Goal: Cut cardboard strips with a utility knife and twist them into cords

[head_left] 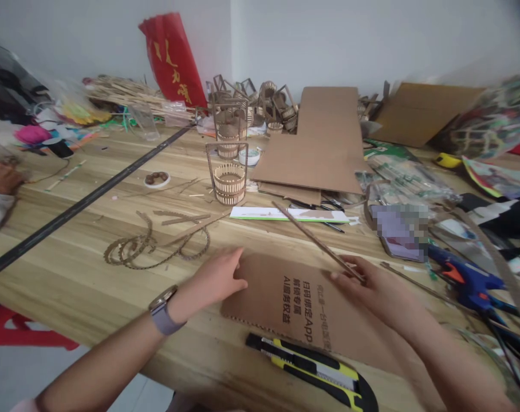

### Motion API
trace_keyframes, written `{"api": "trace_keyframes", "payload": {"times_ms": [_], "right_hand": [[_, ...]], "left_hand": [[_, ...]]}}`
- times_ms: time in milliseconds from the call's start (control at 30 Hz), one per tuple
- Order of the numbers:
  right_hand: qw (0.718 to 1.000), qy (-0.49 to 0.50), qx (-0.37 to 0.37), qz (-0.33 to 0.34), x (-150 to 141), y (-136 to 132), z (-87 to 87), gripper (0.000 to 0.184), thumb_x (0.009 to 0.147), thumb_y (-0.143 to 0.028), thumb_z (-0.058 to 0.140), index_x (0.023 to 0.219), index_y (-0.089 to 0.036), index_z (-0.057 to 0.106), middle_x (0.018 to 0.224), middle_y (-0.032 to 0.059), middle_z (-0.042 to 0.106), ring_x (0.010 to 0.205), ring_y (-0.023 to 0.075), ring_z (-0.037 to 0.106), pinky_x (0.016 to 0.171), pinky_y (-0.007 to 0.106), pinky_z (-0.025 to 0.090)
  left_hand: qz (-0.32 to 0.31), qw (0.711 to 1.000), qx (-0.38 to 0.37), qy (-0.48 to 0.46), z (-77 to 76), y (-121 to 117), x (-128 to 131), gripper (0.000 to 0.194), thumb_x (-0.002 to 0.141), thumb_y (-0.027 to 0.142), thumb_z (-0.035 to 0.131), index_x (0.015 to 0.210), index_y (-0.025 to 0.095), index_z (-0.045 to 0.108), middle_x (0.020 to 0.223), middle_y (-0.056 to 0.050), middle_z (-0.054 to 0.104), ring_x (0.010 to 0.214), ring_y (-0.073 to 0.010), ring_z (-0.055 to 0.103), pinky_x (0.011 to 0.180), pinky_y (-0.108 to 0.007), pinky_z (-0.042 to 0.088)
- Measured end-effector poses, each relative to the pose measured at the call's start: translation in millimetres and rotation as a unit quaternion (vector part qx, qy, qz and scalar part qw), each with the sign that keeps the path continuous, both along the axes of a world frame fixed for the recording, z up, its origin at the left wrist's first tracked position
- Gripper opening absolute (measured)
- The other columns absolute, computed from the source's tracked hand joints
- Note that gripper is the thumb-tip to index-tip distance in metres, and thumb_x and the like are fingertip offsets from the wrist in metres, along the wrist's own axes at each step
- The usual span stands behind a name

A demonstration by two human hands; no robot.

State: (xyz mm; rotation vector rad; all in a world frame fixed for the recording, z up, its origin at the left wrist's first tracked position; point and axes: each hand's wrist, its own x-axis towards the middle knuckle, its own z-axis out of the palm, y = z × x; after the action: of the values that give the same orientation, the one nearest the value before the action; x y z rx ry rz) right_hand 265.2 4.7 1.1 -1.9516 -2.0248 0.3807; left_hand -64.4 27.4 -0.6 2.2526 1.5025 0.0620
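Note:
My left hand [219, 277] lies on the left edge of a brown cardboard sheet [294, 312] printed with dark characters, fingers held together and pressed flat on it; a watch is on that wrist. My right hand [371, 289] rests on the sheet's right part and pinches the near end of a long thin cardboard strip [315, 240], which slants up and to the left above the table. A yellow and black utility knife [311, 369] lies at the sheet's near edge, below both hands.
Small cardboard basket models [229, 180] stand mid-table, with large cardboard sheets [324, 143] behind. Curled corrugated strips [152, 246] lie left of my hands. A long black bar [83, 203] crosses the left. A blue glue gun [470, 280] and clutter are on the right. Another person's hand [0, 177] is at far left.

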Motion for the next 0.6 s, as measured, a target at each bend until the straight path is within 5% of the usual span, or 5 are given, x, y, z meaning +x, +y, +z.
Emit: {"api": "trace_keyframes", "payload": {"times_ms": [167, 300, 467, 600], "right_hand": [[0.997, 0.0, -0.021, 0.076, 8, -1, -19.1, 0.046, 0.074, -0.047, 0.072, 0.111, -0.022, 0.065, 0.099, 0.0079, 0.064, 0.079, 0.0216, 0.069, 0.071, 0.035, 0.057], [0.995, 0.009, -0.016, 0.1, 10, -3, -25.1, 0.034, 0.069, -0.031, 0.077, 0.097, -0.024, 0.06, 0.096, 0.0037, 0.057, 0.082, 0.0215, 0.067, 0.073, 0.036, 0.057], [0.995, 0.002, -0.03, 0.098, 1, -3, -12.1, 0.026, 0.07, -0.025, 0.074, 0.088, -0.024, 0.056, 0.091, 0.0022, 0.055, 0.072, 0.0182, 0.065, 0.065, 0.033, 0.055], [0.989, -0.031, 0.129, 0.07, 6, -6, 13.8, 0.024, 0.082, -0.044, 0.067, 0.088, -0.024, 0.055, 0.087, 0.0043, 0.057, 0.069, 0.0196, 0.062, 0.064, 0.035, 0.054]], "left_hand": [[-0.072, 0.997, 0.026, -0.004, 5.8, -1, 10, 0.067, 0.074, 0.046, 0.077, 0.129, 0.016, 0.055, 0.134, -0.016, 0.054, 0.125, -0.035, 0.05, 0.102, -0.045, 0.045], [-0.09, 0.996, -0.013, 0.019, 18.4, -1, 24, 0.066, 0.067, 0.04, 0.085, 0.12, 0.011, 0.058, 0.12, -0.018, 0.057, 0.115, -0.0356, 0.053, 0.097, -0.045, 0.047], [-0.035, 0.996, -0.074, -0.037, 20.7, 13, 32, 0.049, 0.067, 0.031, 0.083, 0.107, 0.014, 0.06, 0.115, -0.014, 0.061, 0.109, -0.0317, 0.059, 0.089, -0.039, 0.049], [-0.023, 0.991, -0.077, -0.109, 33.9, 23, 25, 0.021, 0.087, 0.031, 0.061, 0.104, 0.02, 0.058, 0.096, -0.002, 0.065, 0.087, -0.0191, 0.063, 0.076, -0.029, 0.05]]}}
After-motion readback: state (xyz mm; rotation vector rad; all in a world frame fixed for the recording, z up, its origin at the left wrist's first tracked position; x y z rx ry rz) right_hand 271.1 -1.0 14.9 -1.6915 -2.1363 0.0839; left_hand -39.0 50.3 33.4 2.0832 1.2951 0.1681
